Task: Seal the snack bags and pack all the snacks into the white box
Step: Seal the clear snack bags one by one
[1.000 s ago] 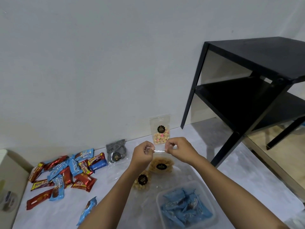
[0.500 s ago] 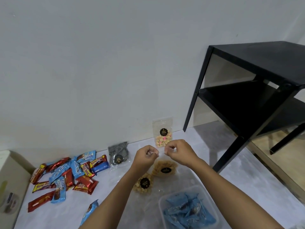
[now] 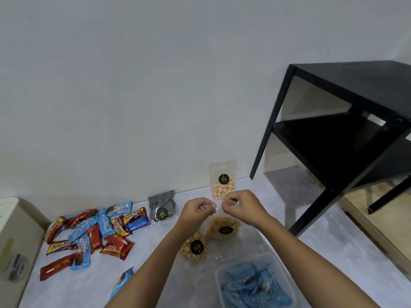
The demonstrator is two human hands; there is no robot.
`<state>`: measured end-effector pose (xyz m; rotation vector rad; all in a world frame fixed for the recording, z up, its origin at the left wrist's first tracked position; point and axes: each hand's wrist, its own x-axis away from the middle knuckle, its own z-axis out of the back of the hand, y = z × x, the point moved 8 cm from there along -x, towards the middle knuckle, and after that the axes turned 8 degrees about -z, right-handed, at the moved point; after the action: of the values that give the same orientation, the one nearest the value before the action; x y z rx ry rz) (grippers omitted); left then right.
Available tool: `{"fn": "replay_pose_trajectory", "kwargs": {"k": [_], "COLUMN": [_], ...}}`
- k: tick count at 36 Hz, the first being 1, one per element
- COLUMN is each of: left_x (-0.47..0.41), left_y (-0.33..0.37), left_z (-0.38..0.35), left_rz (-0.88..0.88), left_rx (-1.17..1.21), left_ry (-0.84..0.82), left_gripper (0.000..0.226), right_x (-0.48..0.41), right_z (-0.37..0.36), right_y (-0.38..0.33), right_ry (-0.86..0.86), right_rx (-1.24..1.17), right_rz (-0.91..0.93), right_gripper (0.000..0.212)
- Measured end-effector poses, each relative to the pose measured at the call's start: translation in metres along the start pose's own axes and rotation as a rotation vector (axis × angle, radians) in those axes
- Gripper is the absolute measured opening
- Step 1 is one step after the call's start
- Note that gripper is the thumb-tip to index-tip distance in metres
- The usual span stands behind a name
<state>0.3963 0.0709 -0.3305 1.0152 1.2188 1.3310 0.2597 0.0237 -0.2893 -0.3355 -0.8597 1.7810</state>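
My left hand [image 3: 195, 210] and my right hand [image 3: 242, 204] are raised close together above the table, each pinching one end of a thin clear plastic strip [image 3: 219, 205]; what it belongs to is unclear. Below them lie two clear bags of yellowish snacks with black labels [image 3: 223, 227] [image 3: 194, 246]. A bag of pink and yellow puffs [image 3: 223, 181] leans upright on the wall. A grey spiral snack bag [image 3: 162, 207] lies left of it. The translucent white box [image 3: 274, 257] at the front holds several blue packs [image 3: 251, 285].
A pile of red and blue wrapped snacks [image 3: 95, 230] covers the left of the white table, with one blue pack [image 3: 123, 278] nearer the front. A beige container [image 3: 15, 241] stands at the far left. A black side table [image 3: 355, 130] stands at the right.
My hands have drawn closer together, so the clear strip that was stretched between them is now mostly hidden by my fingertips. The view has tilted down slightly.
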Motion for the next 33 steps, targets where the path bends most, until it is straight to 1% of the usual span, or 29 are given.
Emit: {"fn": "replay_pose_trajectory", "kwargs": {"k": [2, 6, 9, 14, 17, 22, 26, 33], "left_x": [0.000, 0.000, -0.001, -0.001, 0.000, 0.000, 0.000, -0.003], "left_y": [0.000, -0.003, -0.006, -0.003, -0.002, 0.002, 0.002, 0.006], "left_z": [0.000, 0.004, 0.006, 0.001, 0.000, -0.001, 0.001, 0.004], "left_rz": [-0.006, 0.002, 0.009, 0.002, -0.003, -0.014, -0.007, -0.021], "left_rx": [-0.012, -0.013, -0.018, -0.033, -0.042, -0.005, 0.025, 0.001], "left_ry": [-0.004, 0.009, 0.003, -0.007, -0.009, -0.020, -0.020, -0.071], "left_gripper": [0.008, 0.009, 0.018, 0.016, 0.009, 0.008, 0.012, 0.009], "right_x": [0.000, 0.001, 0.001, 0.001, 0.002, 0.003, 0.003, 0.001], "right_z": [-0.001, -0.004, -0.003, -0.003, -0.002, -0.003, -0.004, -0.005], "right_y": [-0.003, -0.002, -0.004, -0.011, -0.012, -0.014, -0.013, -0.019], "right_ry": [0.006, -0.010, -0.033, -0.060, -0.049, -0.021, -0.018, 0.023], "right_rx": [0.021, 0.025, 0.066, 0.118, 0.118, 0.124, 0.119, 0.136], "right_rz": [0.019, -0.005, -0.019, -0.035, -0.046, -0.055, -0.064, -0.052], "right_gripper": [0.010, 0.010, 0.009, 0.013, 0.012, 0.011, 0.009, 0.011]}}
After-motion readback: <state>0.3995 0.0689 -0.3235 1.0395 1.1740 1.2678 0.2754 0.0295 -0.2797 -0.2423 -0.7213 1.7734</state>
